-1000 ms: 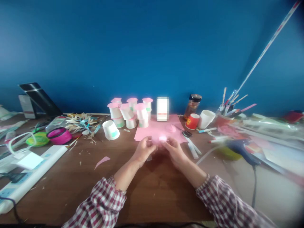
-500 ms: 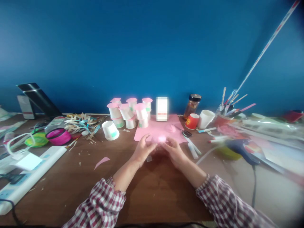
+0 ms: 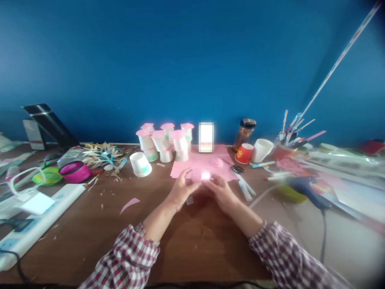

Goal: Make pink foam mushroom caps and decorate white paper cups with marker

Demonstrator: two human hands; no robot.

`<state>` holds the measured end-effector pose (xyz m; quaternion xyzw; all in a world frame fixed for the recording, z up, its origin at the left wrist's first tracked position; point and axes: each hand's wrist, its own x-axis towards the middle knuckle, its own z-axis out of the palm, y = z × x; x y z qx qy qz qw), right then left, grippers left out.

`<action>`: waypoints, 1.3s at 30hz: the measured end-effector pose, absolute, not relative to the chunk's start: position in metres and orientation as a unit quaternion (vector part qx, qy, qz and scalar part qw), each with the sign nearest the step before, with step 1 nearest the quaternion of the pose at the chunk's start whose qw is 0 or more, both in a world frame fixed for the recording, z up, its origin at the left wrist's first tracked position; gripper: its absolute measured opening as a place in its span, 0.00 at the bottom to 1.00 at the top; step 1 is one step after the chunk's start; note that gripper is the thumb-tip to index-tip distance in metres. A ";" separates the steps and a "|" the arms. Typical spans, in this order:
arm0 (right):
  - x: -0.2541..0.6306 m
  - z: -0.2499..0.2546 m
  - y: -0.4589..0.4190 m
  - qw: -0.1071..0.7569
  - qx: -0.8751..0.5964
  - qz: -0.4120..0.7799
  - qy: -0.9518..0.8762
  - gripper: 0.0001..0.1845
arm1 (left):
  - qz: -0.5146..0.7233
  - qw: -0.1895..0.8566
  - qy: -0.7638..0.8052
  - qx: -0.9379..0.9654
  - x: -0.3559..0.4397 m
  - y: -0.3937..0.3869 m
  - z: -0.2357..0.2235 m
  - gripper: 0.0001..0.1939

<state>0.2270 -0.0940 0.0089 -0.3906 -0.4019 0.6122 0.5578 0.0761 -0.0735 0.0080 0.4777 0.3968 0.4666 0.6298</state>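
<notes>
Between both hands, near the middle of the desk, is a small pink paper piece with a bright white patch on it. My left hand pinches its left side between thumb and fingers. At the right side, my right hand has its fingers closed on the same piece. Pink paper sheets lie flat just behind, with another cut pink piece on top. Under the hands a small clear square rests on the desk.
White paper cups topped with pink paper stand stacked at the back. A lone white cup sits left of them. Scissors, a red cup and a glue gun are on the right. A power strip lies left.
The white patch on the pink piece shows more sharply. Both hands have kept nearly the same place and hold; the whole view has shifted very slightly.
</notes>
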 end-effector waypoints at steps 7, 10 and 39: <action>0.229 0.005 -0.092 0.550 -0.386 0.617 -0.409 0.22 | 0.461 0.636 0.405 0.468 0.077 -0.075 0.010 0.41; 0.230 0.004 -0.091 0.546 -0.384 0.616 -0.418 0.23 | 0.448 0.646 0.414 0.458 0.077 -0.075 0.014 0.40; 0.258 0.001 -0.096 0.395 -0.583 0.336 -0.625 0.14 | 0.355 0.218 0.516 0.748 0.067 -0.068 0.004 0.15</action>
